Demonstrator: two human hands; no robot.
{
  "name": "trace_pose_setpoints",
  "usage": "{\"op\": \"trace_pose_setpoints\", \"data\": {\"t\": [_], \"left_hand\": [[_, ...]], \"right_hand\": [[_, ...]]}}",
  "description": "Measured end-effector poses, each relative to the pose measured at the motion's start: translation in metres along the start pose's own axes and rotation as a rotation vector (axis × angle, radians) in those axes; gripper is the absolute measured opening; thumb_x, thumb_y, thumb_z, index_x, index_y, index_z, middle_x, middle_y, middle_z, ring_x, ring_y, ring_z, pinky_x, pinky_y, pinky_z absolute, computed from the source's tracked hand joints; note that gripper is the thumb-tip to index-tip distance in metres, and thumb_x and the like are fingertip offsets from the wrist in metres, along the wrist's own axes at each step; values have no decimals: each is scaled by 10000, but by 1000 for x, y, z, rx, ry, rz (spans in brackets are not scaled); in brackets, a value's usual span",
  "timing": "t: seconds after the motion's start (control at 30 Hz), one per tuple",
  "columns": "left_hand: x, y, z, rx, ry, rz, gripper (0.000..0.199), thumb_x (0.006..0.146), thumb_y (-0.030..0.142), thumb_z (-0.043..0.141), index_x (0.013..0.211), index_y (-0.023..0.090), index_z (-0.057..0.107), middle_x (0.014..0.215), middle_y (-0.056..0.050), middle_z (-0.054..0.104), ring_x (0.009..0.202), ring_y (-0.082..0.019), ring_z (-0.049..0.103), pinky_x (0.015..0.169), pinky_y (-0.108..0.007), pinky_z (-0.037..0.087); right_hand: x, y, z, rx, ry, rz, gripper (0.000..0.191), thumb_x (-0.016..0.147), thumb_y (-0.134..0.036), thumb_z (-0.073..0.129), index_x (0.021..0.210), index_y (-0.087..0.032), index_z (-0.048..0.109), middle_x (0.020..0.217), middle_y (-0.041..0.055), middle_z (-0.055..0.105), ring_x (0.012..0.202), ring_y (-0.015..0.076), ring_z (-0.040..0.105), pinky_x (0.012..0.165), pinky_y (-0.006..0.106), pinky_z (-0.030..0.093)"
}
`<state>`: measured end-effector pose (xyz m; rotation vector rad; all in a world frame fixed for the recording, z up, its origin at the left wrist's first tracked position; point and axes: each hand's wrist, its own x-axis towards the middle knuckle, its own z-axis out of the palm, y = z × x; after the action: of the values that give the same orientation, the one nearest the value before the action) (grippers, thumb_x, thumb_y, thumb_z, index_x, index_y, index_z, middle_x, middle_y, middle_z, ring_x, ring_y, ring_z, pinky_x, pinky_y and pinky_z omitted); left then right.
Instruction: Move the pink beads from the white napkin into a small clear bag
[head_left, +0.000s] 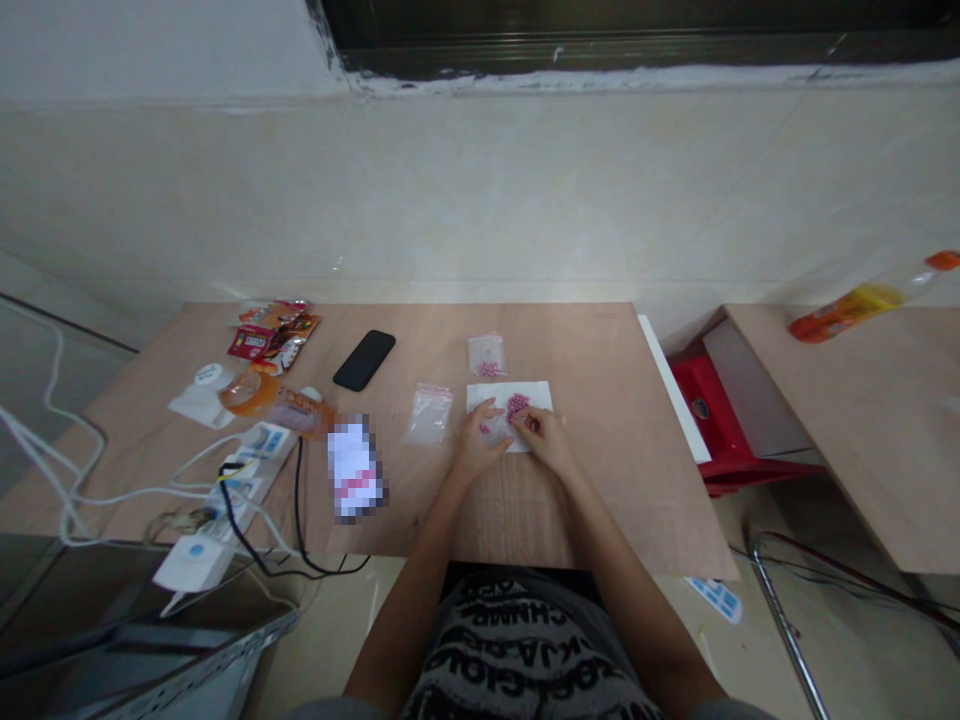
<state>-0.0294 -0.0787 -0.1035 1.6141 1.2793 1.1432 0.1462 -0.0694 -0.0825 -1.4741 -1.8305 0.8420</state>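
Observation:
A white sheet of paper [538, 390] lies near the table's middle, with a heap of small pink beads [517, 403] on it. At its left side my left hand [477, 440] holds what looks like a small clear plastic bag [495, 432], thumb and forefinger on either side of it; a few pink beads show there. My right hand [547, 438] is closed at the fingertips, beside the heap, and whatever it pinches is too small to make out. Behind the paper is another clear bag [486, 350] with pink beads in it. Further left lie clear zip bags [430, 414].
A black phone [364, 360], a blurred-out lit screen [355, 468], an orange drink bottle [277, 402] and snack packets [274, 335] lie to the left. Cables run from a white power strip [251, 480]. Right of the table stands a red stool [712, 420].

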Motion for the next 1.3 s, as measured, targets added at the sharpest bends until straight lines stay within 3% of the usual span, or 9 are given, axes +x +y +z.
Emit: {"op": "trace_pose_setpoints", "data": {"t": [0.27,0.6,0.83,1.03,1.3], "left_hand": [[1,3,-1,1,8,-12,749,649,192,772,1326,234,455,1154,-90,668,1081,-236,608,1000,-446,446],[1,8,-1,-7,21,-31,743,640,191,790,1311,235,472,1149,-97,668,1076,-233,614,998,-439,452],[0,1,2,-16,40,-21,713,659,217,773,1311,235,485,1161,-95,654,1076,-232,614,988,-420,460],[-2,1,5,23,50,-32,716,665,182,751,1325,260,484,1215,-94,613,1112,-247,579,992,-435,440],[-9,16,-5,3,100,-113,710,678,206,757,1322,263,464,1143,-73,608,1017,-206,591,916,-393,485]], "right_hand": [[1,-4,4,47,-27,-24,229,879,-352,553,891,-196,720,646,11,629,589,149,535,601,251,383],[-4,-5,-6,45,37,44,274,867,-400,558,887,-190,733,678,21,660,593,153,546,619,266,400],[-12,-9,-1,-100,10,21,211,837,-401,634,909,-223,721,793,25,700,767,185,604,817,329,391],[-9,-7,8,24,-8,37,109,809,-284,613,851,-217,688,858,30,721,792,188,620,789,311,435],[-8,-1,8,183,52,30,135,803,-289,574,886,-213,649,862,40,709,773,183,620,734,302,468]]}}
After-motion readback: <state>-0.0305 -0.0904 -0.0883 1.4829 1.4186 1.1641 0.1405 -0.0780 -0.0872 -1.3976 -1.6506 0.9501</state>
